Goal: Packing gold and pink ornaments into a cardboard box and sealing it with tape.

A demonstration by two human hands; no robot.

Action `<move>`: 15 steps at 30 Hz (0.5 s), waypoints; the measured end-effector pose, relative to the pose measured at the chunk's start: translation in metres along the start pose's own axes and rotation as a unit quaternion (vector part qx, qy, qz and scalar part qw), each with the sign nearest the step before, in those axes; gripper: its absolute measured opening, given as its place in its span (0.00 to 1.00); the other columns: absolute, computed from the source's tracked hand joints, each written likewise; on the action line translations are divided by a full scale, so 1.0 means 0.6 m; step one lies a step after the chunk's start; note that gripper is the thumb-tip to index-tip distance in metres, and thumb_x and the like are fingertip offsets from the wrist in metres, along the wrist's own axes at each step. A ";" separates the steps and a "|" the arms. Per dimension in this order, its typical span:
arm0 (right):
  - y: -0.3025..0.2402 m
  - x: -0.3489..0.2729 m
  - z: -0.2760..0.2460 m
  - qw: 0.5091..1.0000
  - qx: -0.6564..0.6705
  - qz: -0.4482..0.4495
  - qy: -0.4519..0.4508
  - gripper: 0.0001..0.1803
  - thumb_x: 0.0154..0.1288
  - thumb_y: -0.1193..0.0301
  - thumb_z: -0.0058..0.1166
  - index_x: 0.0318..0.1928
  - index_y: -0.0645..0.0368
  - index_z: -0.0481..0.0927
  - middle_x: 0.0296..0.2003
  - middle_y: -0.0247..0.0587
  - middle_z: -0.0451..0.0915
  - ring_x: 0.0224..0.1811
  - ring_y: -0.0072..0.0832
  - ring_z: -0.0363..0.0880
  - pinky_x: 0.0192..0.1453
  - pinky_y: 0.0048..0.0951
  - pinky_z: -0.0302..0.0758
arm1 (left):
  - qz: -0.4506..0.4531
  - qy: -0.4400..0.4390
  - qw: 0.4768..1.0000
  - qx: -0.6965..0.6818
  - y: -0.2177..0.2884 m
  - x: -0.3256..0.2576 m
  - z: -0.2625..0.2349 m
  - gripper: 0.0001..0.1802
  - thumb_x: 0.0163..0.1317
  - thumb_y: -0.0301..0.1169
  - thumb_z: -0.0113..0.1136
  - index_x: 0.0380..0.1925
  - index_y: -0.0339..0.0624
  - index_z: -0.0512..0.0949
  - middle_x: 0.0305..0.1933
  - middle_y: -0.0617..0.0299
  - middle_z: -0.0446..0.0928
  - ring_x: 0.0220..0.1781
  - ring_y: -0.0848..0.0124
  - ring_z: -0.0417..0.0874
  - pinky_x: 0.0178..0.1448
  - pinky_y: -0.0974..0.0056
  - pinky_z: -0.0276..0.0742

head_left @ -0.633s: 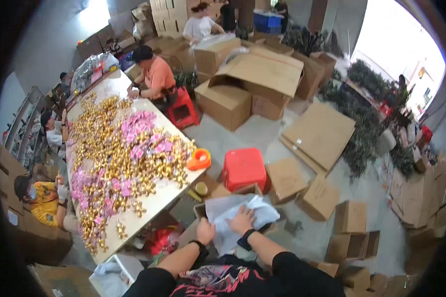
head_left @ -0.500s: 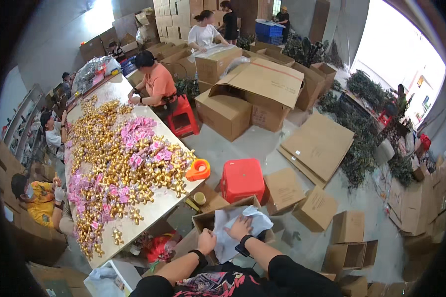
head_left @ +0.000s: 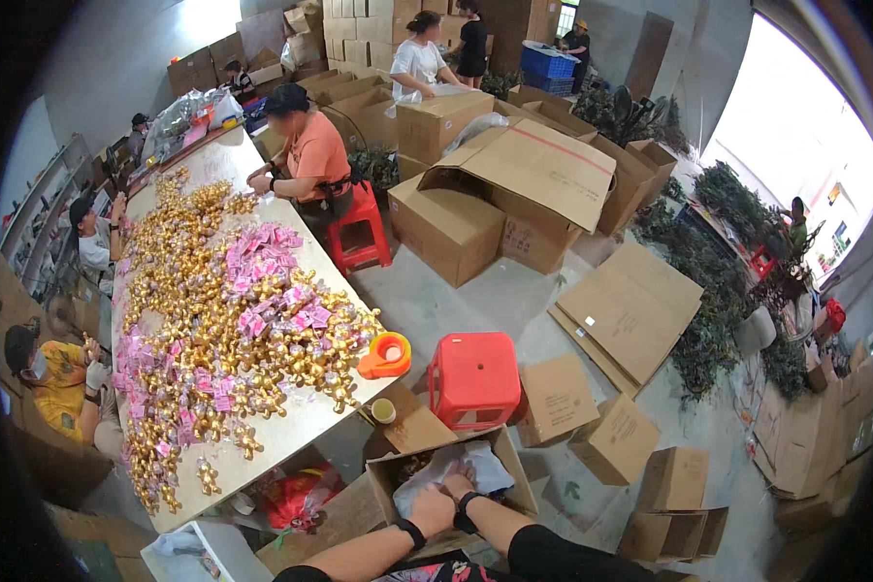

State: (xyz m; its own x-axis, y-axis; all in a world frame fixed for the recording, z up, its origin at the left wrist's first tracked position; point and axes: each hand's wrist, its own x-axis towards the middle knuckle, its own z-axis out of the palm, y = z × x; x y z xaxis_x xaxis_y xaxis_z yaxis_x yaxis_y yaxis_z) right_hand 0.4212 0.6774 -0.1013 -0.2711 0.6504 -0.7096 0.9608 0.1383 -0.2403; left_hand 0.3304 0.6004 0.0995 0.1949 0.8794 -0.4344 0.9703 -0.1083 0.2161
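My two hands are close together inside an open cardboard box (head_left: 516, 468) in front of me. A thin white plastic liner (head_left: 491, 468) is bunched in it, with something greyish partly showing through or beneath. My left hand (head_left: 433, 510) is closed at the near side of the liner and seems to grip it. Against it, my right hand (head_left: 460, 481) reaches down onto the plastic, its fingertips hidden among the folds. Dark bands circle both wrists.
A long table (head_left: 301, 427) at left bears heaps of gold bear-like figures (head_left: 204, 281) and pink packets (head_left: 262, 254). An orange tape roll (head_left: 385, 355) lies at its corner. Beyond my box stand a red stool (head_left: 475, 373) and cardboard boxes (head_left: 558, 398). Several people work around.
My hands have drawn together and sunk into the box. The right hand, earlier spread flat on the liner, now meets the left. The liner lies lower, and the view has shifted.
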 end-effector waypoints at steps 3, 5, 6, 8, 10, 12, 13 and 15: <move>-0.040 -0.051 -0.058 0.996 0.036 -0.028 -0.077 0.54 0.59 0.46 0.53 0.73 0.65 0.41 0.74 0.61 0.37 0.75 0.64 0.31 0.75 0.60 0.36 | -0.058 0.096 0.992 -0.051 -0.006 0.028 0.081 0.16 0.54 0.35 0.55 0.29 0.30 0.82 0.44 0.41 0.72 0.45 0.47 0.76 0.41 0.48 0.77; -0.043 -0.065 -0.080 0.974 0.204 0.006 -0.092 0.50 0.61 0.52 0.53 0.73 0.65 0.44 0.72 0.64 0.43 0.75 0.62 0.38 0.75 0.57 0.41 | -0.086 0.082 0.993 0.011 -0.030 0.067 0.135 0.25 0.56 0.36 0.53 0.47 0.25 0.75 0.55 0.34 0.68 0.58 0.38 0.70 0.57 0.40 0.69; -0.030 -0.052 -0.068 0.974 0.204 0.011 -0.095 0.50 0.61 0.52 0.53 0.73 0.65 0.44 0.72 0.64 0.43 0.75 0.62 0.38 0.75 0.57 0.41 | -0.114 0.094 0.989 -0.005 -0.038 0.078 0.151 0.30 0.58 0.36 0.52 0.56 0.23 0.69 0.62 0.31 0.65 0.64 0.36 0.66 0.63 0.38 0.65; 0.029 -0.014 -0.025 0.999 0.006 -0.036 -0.006 0.52 0.61 0.52 0.53 0.73 0.67 0.40 0.71 0.64 0.49 0.73 0.64 0.42 0.72 0.54 0.49 | -0.106 0.049 0.992 -0.041 -0.050 0.118 0.184 0.37 0.58 0.39 0.55 0.62 0.25 0.60 0.67 0.32 0.58 0.69 0.36 0.58 0.66 0.38 0.60; 0.041 -0.016 -0.007 0.996 -0.051 -0.025 0.070 0.56 0.55 0.51 0.61 0.72 0.65 0.43 0.69 0.62 0.52 0.71 0.60 0.50 0.71 0.53 0.54 | -0.114 0.003 0.991 -0.077 -0.069 0.124 0.197 0.45 0.58 0.41 0.57 0.69 0.27 0.51 0.72 0.32 0.51 0.74 0.37 0.51 0.70 0.37 0.55; -0.001 -0.091 -0.094 0.996 -0.082 -0.027 0.005 0.62 0.48 0.49 0.68 0.72 0.65 0.44 0.68 0.64 0.53 0.69 0.58 0.52 0.71 0.56 0.52 | -0.214 -0.199 0.939 -0.182 -0.086 0.118 0.160 0.57 0.52 0.51 0.65 0.71 0.33 0.45 0.75 0.37 0.45 0.77 0.40 0.42 0.72 0.35 0.48; -0.010 -0.112 -0.101 0.993 -0.112 0.013 0.026 0.66 0.43 0.44 0.71 0.72 0.62 0.44 0.69 0.66 0.47 0.72 0.61 0.44 0.71 0.61 0.48 | -0.268 -0.202 0.919 -0.208 -0.081 0.120 0.164 0.66 0.41 0.56 0.74 0.71 0.38 0.45 0.75 0.37 0.45 0.77 0.40 0.40 0.73 0.37 0.50; -0.026 -0.122 -0.097 0.992 -0.100 0.081 -0.010 0.67 0.44 0.43 0.70 0.73 0.60 0.42 0.70 0.66 0.43 0.73 0.62 0.39 0.72 0.63 0.46 | -0.274 -0.205 0.915 -0.213 -0.081 0.113 0.170 0.67 0.40 0.55 0.76 0.71 0.38 0.44 0.75 0.38 0.43 0.77 0.40 0.40 0.73 0.39 0.51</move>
State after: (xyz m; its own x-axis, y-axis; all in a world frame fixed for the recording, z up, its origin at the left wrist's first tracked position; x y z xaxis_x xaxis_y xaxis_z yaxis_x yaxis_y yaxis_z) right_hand 0.4295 0.6713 -0.0069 -0.1114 0.6608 -0.7423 0.9835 0.1807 0.0132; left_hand 0.3109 0.6179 -0.0297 -0.1832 0.4896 -0.8525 0.8118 0.5644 0.1497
